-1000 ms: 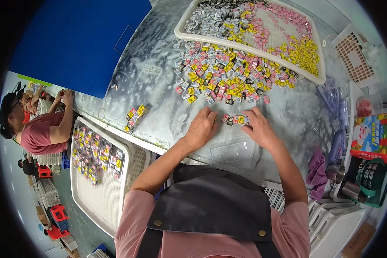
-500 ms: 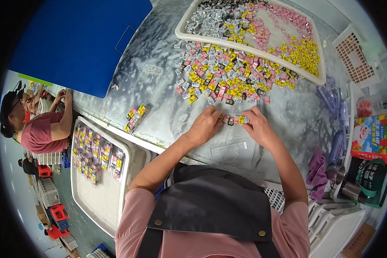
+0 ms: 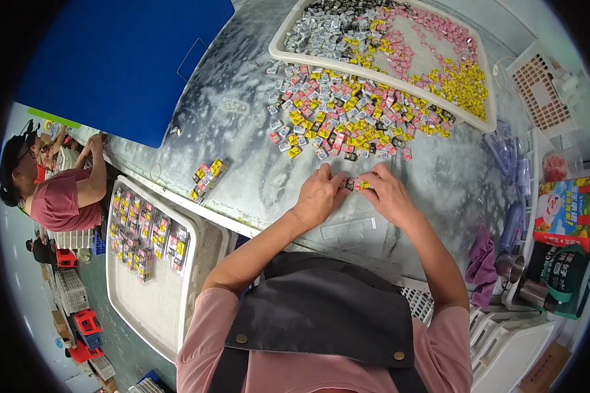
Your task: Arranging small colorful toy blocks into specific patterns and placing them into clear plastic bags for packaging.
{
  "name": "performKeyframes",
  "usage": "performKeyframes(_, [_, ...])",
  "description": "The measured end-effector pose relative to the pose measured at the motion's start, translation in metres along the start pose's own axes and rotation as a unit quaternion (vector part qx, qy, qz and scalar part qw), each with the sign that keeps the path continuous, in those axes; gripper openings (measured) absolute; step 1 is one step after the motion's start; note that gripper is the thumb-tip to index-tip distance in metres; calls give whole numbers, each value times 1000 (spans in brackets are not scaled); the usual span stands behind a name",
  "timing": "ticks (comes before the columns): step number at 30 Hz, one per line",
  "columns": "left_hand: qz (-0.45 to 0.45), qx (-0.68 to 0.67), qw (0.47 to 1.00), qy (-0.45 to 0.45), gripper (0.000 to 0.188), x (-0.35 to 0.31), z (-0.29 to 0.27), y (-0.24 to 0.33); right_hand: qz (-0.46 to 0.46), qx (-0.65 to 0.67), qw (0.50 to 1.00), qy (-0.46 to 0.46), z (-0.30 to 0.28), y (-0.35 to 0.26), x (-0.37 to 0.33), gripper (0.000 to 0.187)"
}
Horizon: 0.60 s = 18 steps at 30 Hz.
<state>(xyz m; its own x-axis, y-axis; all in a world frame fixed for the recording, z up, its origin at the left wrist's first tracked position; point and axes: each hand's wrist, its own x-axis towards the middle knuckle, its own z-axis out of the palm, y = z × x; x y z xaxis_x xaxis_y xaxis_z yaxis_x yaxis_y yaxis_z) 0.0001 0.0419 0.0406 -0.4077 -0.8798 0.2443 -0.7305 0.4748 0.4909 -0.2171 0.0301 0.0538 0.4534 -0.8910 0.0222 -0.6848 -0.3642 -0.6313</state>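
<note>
My left hand (image 3: 320, 196) and my right hand (image 3: 388, 198) press toward each other over the grey table. Between their closed fingers they grip the two ends of a short row of small blocks (image 3: 352, 184) in black, pink and yellow. Fingers cover both ends of this row. A clear plastic case (image 3: 349, 228) lies on the table just nearer to me. Beyond my hands spreads a loose heap of small blocks (image 3: 347, 114) in yellow, pink, black and pale grey. Left of my left hand rests a packed stack of such blocks (image 3: 208, 178).
A white tray (image 3: 380, 73) of colour-grouped blocks stands at the back. Lower left, another white tray (image 3: 152, 314) bears several filled clear cases. A blue board (image 3: 118, 65) covers the far left. Clear purple-tinted cases (image 3: 501, 147) and a purple cloth (image 3: 482, 268) lie right. A co-worker (image 3: 69, 196) sits left.
My hands have come closer together, the left shifting right and the right slightly left, so less of the row shows between them. The co-worker's arms have moved a little.
</note>
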Motion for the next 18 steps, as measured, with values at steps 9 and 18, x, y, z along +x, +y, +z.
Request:
performKeyframes(9, [-43,-11,999,17,44,-7,-13,-5,-40,11,998,39,-8,12,27,21])
performKeyframes(18, [-64,-108,992,8,39,-14,-16,-16,42,-110,992,53,-17,12,57,15])
